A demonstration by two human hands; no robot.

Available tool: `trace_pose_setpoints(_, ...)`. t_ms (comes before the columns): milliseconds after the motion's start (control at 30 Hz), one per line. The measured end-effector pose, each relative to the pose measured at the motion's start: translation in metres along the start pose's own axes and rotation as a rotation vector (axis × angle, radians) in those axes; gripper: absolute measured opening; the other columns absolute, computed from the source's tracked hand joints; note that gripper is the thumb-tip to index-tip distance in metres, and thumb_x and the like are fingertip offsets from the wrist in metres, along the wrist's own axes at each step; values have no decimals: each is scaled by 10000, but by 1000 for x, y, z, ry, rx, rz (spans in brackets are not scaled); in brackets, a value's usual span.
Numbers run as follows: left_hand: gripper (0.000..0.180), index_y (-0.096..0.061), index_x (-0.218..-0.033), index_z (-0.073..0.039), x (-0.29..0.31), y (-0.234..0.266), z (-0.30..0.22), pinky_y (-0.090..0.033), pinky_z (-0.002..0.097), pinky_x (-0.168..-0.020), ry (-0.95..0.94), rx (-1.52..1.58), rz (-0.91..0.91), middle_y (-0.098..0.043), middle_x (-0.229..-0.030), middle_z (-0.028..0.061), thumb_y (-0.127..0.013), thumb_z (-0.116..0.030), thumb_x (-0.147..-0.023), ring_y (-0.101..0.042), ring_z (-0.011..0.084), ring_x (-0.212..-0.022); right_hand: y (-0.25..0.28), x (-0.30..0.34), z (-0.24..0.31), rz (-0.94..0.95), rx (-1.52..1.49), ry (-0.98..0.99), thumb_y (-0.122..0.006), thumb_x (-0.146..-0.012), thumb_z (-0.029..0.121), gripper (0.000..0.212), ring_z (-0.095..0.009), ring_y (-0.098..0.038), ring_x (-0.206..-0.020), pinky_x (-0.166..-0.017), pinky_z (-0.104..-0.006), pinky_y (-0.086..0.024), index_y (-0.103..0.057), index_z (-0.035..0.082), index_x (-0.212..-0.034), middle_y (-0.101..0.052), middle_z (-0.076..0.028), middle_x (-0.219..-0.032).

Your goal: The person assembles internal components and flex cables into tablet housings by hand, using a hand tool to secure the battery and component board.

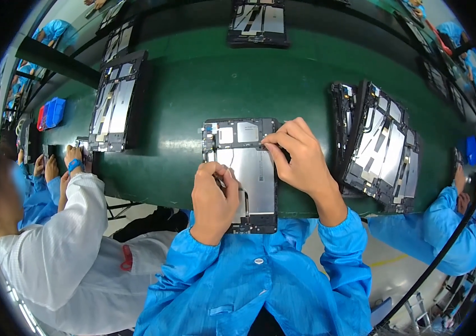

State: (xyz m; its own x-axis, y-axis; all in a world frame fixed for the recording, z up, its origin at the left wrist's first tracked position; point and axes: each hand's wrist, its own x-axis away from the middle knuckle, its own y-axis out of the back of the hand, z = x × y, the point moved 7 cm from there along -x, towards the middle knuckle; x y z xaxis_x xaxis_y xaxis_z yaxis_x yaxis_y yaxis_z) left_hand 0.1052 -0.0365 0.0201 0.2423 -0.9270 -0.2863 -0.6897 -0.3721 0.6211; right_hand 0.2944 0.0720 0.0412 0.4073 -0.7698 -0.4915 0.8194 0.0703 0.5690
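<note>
An opened tablet-like device [257, 185], with a silver plate and black frame, lies in front of me at the table's near edge. Over its left side is my left hand [214, 197], thumb and fingers pinched together; whatever sits between them is too small to make out. A thin dark cable [246, 204] runs along the silver plate beside that hand. My right hand [299, 154] reaches to the device's upper right, its thumb and index finger closed near the black frame edge. Anything in that pinch is hidden.
Stacks of similar opened devices stand to the right [383, 148], left [115, 106] and far middle [258, 22] of the green table [193, 84]. Farther left is a blue bin [54, 113]. A person in white [64, 224] works close on my left, another in blue [445, 229] on my right.
</note>
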Motion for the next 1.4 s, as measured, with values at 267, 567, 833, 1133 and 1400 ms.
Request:
trace_pose_setpoints(267, 674, -498, -1535, 16, -9, 10, -7, -611, 394, -765, -15, 50, 48, -679, -1117, 175, -794, 68, -931, -724, 241, -883, -1, 0, -2, 3, 1, -4, -823, -887, -33, 119, -320, -630, -900, -771, -419, -520, -824, 9, -999, -688, -115, -907)
trace_pose_setpoints(567, 653, -482, -1553, 9, -20, 11, -7, -595, 434, -810, 186, -70, 191, -748, -894, 122, -764, 56, -966, -730, 278, -799, -1, 0, -1, 19, 1, -11, -820, -897, -28, 113, -315, -630, -902, -776, -419, -519, -827, 8, -1004, -689, -113, -907)
trace_pose_setpoints(833, 283, -578, -1214, -3, -12, 6, -14, -511, 496, -863, -112, -275, 151, -697, -1042, 178, -726, 36, -975, -661, 391, -936, 0, 0, -1, 3, -5, 8, -827, -897, -22, 109, -321, -628, -900, -778, -425, -520, -821, 8, -1002, -688, -117, -903)
trace_pose_setpoints(1133, 311, -575, -1169, 7, 1, 11, -2, -527, 473, -783, -145, -36, 105, -634, -1018, 163, -735, 114, -924, -649, 355, -896, -1, 0, -5, 1, 26, -21, -817, -907, -18, 94, -322, -634, -900, -777, -424, -521, -813, 6, -998, -695, -120, -920)
trace_pose_setpoints(1400, 514, -585, -1412, 24, -17, 8, -13, -589, 429, -773, 4, 5, 114, -677, -1020, 161, -774, 82, -938, -699, 313, -881, 0, -2, -3, 9, 31, -23, -819, -912, -8, 89, -321, -630, -887, -765, -419, -515, -814, 10, -1000, -695, -118, -917)
